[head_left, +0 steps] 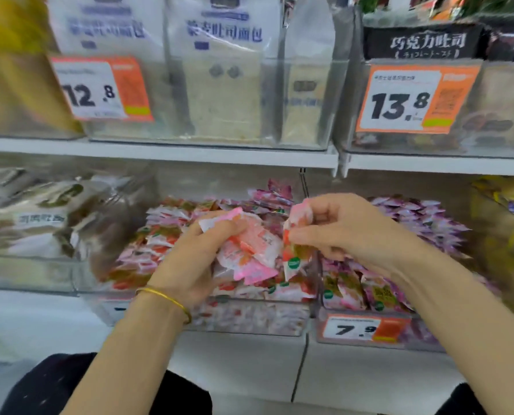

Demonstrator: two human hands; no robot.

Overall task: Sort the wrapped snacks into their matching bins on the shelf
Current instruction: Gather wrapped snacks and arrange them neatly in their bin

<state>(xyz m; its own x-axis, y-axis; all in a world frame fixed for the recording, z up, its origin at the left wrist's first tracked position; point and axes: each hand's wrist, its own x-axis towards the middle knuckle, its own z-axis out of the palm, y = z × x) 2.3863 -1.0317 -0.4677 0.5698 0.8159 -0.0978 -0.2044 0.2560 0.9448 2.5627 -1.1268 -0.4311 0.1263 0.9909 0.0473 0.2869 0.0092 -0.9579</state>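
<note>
yellow bag blurred, edge-cropped

The pink packets in the left hand are pink and white. The red packet in the right hand is white and red with a round green mark.

The middle pile is red, pink and white. The right pile is purple, pink and white.

Tags 12.8, 13.8 and 7.9 have a white field, black digits and an orange block. The two far tags also carry a green strip.

The far bread bags are white with blue lettering. The far right bag is black with white lettering. The left bags are brown and silver-grey.

The shelf is white. The bangle is gold.
</note>
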